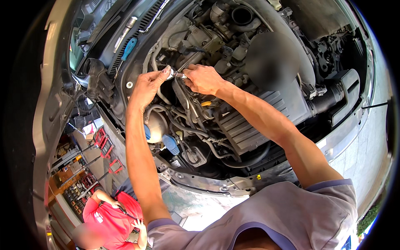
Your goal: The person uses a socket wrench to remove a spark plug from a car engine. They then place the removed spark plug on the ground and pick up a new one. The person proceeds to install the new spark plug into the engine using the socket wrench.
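Note:
Above the engine bay (196,129), both my hands meet on a short shiny metal socket tool (178,75). My left hand (146,88) is closed, its thumb and fingers pinching the tool's left end. The fingertips of my right hand (204,79) are closed at its other end. Much of the tool is covered by my fingers, so its exact form is unclear. Below my hands run several hoses and pipes. A yellow dipstick handle (206,103) shows to the lower right of the tool.
A blue-handled screwdriver (129,48) and a metal ratchet (125,34) lie along the cowl. A coolant tank (156,127) and a ribbed engine cover (254,121) sit nearer to me. A person in a red shirt (121,221) is at lower left, beside red stands (104,143).

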`<state>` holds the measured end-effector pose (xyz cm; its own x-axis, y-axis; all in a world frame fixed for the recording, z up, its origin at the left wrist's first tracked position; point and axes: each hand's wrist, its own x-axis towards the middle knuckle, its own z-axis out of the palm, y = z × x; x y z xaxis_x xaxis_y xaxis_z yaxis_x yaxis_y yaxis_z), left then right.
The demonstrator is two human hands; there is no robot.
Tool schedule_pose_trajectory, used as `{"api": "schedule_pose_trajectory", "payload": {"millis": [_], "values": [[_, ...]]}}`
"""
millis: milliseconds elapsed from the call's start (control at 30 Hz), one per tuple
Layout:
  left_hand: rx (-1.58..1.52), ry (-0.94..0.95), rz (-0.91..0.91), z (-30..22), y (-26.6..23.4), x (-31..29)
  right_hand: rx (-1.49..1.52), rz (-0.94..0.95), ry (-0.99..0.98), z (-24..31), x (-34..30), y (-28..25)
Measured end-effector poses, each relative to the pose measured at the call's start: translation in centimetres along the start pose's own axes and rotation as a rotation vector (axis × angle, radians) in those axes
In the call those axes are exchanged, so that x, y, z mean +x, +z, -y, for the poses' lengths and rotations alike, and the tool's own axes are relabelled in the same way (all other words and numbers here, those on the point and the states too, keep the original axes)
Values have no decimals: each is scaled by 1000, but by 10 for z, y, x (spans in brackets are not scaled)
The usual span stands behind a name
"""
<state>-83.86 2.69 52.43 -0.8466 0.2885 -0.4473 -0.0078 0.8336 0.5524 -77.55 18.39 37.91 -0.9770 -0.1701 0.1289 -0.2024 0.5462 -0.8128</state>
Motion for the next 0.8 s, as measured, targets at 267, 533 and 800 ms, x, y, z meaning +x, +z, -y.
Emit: {"api": "schedule_pose_trajectory", "payload": {"millis": [267, 533, 800], "values": [[-111, -102, 133, -3, -6, 4, 1, -13, -18, 1, 0, 3], [-57, -195, -167, 34, 90, -16, -58, -26, -22, -1, 2, -2], [-397, -250, -227, 8, 74, -45, -45, -37, -16, -1, 0, 2]]}}
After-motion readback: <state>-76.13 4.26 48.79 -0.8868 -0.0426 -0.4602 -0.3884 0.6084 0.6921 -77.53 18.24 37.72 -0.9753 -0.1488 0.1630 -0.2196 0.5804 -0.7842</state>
